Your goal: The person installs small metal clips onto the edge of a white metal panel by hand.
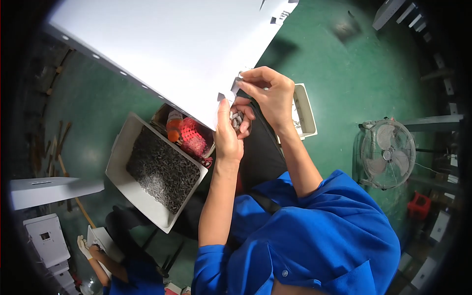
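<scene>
The green floor (334,78) spread across most of the frame. Over it, the white panel (162,49) filled the upper left and top centre, its lower corner reaching the middle, with holes dotted along its dark left edge. The blue shirt (314,236) took up the lower centre and right.

Left of centre stood a tub (119,152), tilted in the view, with a heap of small dark pieces inside. At the right was a fan (387,155). A co-worker (132,280) sat at the lower left, and a pale bin (309,109) stood right of centre, partly hidden by the right forearm.

Both hands met at the panel's lower right edge, mid-frame. The left hand (227,140) had its fingers curled around several small grey pieces (237,119), its thumb up against the panel's corner. The right hand (274,98) had thumb and forefinger drawn close together at a notch on that edge; whether they pinched a piece or the edge itself could not be told.

The step in hand looked like working a piece at the notch. The next move seemed to call for a steady left thumb and a precise right fingertip push, without spilling the handful.
</scene>
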A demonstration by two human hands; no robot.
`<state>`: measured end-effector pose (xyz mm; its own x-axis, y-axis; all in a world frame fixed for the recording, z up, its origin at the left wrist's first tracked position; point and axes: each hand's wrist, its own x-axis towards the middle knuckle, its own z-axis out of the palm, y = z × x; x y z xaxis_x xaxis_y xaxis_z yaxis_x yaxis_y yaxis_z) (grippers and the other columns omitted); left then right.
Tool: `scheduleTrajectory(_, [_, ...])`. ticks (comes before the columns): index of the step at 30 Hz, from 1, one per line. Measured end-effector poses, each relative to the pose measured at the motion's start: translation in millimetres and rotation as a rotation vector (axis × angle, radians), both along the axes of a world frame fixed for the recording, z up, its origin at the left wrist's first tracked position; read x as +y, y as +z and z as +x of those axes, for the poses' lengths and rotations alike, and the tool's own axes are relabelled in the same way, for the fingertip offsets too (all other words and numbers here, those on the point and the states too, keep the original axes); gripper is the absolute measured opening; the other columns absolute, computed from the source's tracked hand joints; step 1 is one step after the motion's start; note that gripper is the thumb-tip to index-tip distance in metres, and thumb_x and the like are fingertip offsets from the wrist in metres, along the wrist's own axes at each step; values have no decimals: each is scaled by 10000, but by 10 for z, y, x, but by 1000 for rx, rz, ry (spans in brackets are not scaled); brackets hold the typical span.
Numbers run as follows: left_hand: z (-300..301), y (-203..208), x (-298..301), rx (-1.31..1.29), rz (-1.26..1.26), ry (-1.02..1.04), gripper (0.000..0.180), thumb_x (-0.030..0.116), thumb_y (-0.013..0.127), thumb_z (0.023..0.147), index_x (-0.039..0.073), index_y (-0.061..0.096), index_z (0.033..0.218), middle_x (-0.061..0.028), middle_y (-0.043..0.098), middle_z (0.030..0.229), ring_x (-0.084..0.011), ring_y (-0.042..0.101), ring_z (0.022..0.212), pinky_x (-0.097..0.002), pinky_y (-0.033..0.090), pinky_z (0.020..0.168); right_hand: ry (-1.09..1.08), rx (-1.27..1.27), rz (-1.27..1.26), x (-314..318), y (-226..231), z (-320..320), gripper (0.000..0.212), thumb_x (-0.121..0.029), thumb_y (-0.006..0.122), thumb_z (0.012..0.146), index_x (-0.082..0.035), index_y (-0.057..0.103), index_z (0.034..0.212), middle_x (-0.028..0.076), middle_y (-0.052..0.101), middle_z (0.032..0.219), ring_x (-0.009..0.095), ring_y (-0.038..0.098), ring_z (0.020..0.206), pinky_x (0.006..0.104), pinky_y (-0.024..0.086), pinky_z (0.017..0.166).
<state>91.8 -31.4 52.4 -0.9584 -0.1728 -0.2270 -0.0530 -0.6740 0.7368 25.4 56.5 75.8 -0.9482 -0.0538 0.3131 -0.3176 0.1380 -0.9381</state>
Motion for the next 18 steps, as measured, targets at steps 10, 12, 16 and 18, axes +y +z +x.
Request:
scheduleTrajectory(10, [-68, 23, -24, 48, 20, -78, 373, 315, 337, 962, 1, 539, 970, -82, 557, 694, -55, 382, 457, -181, 275, 387, -112, 327, 94, 35, -199, -94, 108, 13, 711, 691, -30, 678, 785, 43, 608, 700, 118, 583, 606, 229, 460, 525])
scheduleTrajectory(12, [-41, 4, -87, 96, 178, -151, 258, 199, 420, 941, -14, 547, 1015, -88, 568, 761, -56, 398, 512, -174, 287, 404, -46, 282, 17, 28, -182, -91, 136, 19, 698, 720, -27, 676, 846, 34, 609, 725, 82, 568, 619, 204, 454, 535])
scheduleTrajectory(16, [241, -214, -289, -31, 527, -131, 230, 77, 487, 898, -52, 530, 1084, -127, 587, 873, -80, 443, 617, -168, 323, 445, 21, -34, -472, 66, -377, 112, 90, -11, 631, 818, -12, 583, 894, -1, 580, 745, 28, 491, 588, 163, 393, 518])
scheduleTrajectory(18, [461, -560, -442, 106, 955, -34, 288, 65, 421, 926, -103, 481, 1152, -217, 563, 1019, -192, 534, 769, -205, 439, 545, 81, -138, -494, 56, -613, 313, 61, -32, 622, 829, -21, 572, 863, -10, 567, 721, 16, 457, 557, 153, 357, 492])
